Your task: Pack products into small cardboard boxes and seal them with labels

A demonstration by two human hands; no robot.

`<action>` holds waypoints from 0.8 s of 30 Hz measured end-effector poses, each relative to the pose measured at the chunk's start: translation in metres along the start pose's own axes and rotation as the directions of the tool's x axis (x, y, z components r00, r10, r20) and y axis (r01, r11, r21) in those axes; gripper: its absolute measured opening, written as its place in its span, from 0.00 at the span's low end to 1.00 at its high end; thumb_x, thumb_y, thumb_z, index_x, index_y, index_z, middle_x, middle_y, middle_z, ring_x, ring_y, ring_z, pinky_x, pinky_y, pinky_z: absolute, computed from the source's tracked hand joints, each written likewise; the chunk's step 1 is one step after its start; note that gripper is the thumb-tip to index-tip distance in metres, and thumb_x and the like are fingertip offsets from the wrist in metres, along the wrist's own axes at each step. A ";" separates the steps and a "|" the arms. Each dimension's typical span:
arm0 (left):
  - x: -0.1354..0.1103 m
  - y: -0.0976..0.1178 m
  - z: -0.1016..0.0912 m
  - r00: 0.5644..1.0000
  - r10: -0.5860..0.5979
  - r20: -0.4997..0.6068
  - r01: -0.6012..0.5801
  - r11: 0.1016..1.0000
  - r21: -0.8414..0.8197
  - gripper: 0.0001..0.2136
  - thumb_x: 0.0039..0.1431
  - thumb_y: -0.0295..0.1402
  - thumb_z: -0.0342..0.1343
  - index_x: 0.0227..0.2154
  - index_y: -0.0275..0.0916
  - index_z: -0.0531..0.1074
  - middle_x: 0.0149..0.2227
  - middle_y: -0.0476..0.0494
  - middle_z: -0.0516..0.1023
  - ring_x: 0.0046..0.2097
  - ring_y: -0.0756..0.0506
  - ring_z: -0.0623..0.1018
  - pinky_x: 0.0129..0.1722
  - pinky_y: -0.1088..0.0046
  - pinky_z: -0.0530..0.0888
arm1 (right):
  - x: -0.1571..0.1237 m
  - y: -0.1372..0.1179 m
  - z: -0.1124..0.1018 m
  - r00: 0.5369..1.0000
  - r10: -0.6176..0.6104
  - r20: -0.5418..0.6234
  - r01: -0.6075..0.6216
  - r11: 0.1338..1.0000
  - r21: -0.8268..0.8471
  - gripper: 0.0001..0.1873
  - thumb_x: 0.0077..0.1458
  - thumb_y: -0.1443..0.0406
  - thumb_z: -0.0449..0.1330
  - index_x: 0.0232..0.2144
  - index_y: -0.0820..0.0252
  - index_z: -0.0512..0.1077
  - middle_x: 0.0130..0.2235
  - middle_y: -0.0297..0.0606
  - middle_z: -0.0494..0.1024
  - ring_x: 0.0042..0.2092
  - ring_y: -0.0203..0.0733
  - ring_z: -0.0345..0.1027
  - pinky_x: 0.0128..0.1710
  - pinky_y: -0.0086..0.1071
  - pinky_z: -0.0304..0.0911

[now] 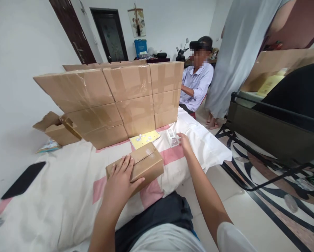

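A closed brown cardboard box (143, 164) lies on the cloth-covered surface right in front of me. My left hand (121, 173) rests on its top left part, fingers spread flat and the thumb along the near edge. To the right of the box is a small white object with a clear window (172, 137), its kind too unclear to tell. My right hand (182, 140) is just beside that object, fingers extended towards it, with nothing visible in them. Behind the box lies a yellow booklet or sheet (144, 140) with small drawings.
A wall of stacked, taped cardboard boxes (130, 98) stands across the back. An open carton (59, 133) and a black flat object (22, 179) are at left. Beyond the stack sits a person (197, 82); another stands at right, near a dark-framed folding bed (267, 129).
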State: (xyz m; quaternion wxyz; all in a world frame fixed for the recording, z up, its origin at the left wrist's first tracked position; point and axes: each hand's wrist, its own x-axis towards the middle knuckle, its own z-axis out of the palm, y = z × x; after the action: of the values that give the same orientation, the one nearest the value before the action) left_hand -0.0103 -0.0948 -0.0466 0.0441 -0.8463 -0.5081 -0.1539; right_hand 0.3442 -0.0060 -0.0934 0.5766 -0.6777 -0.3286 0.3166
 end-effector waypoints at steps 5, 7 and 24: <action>-0.002 -0.008 0.008 1.000 0.015 -0.023 -0.015 1.000 0.004 0.33 0.59 0.51 0.58 0.63 0.38 0.70 0.69 0.33 0.65 0.71 0.28 0.62 0.66 0.45 0.65 | 0.038 -0.014 0.006 0.969 0.216 0.119 -0.197 0.968 -0.153 0.17 0.65 0.55 0.57 0.33 0.63 0.75 0.31 0.36 0.73 0.29 0.36 0.64 0.28 0.30 0.61; -0.002 -0.009 0.012 0.999 0.010 -0.041 -0.009 1.000 0.029 0.34 0.59 0.51 0.57 0.64 0.38 0.69 0.69 0.34 0.65 0.71 0.28 0.62 0.67 0.46 0.64 | 0.047 -0.018 0.008 0.950 0.278 0.142 -0.247 0.947 -0.204 0.17 0.67 0.54 0.59 0.36 0.63 0.74 0.31 0.34 0.73 0.28 0.34 0.64 0.30 0.30 0.64; -0.008 -0.004 0.015 0.990 0.051 -0.131 -0.036 0.993 0.114 0.34 0.62 0.51 0.52 0.64 0.33 0.68 0.68 0.34 0.67 0.69 0.29 0.65 0.64 0.48 0.65 | 0.057 -0.025 0.018 0.874 0.446 0.191 -0.371 0.868 -0.330 0.18 0.67 0.58 0.62 0.53 0.62 0.72 0.52 0.43 0.77 0.48 0.44 0.75 0.47 0.43 0.75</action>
State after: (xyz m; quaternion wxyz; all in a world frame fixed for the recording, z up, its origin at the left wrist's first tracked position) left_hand -0.0138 -0.0960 -0.0639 0.1285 -0.8413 -0.4930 -0.1809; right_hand 0.3605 0.0534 -0.0742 0.3442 -0.7598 -0.2912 0.4685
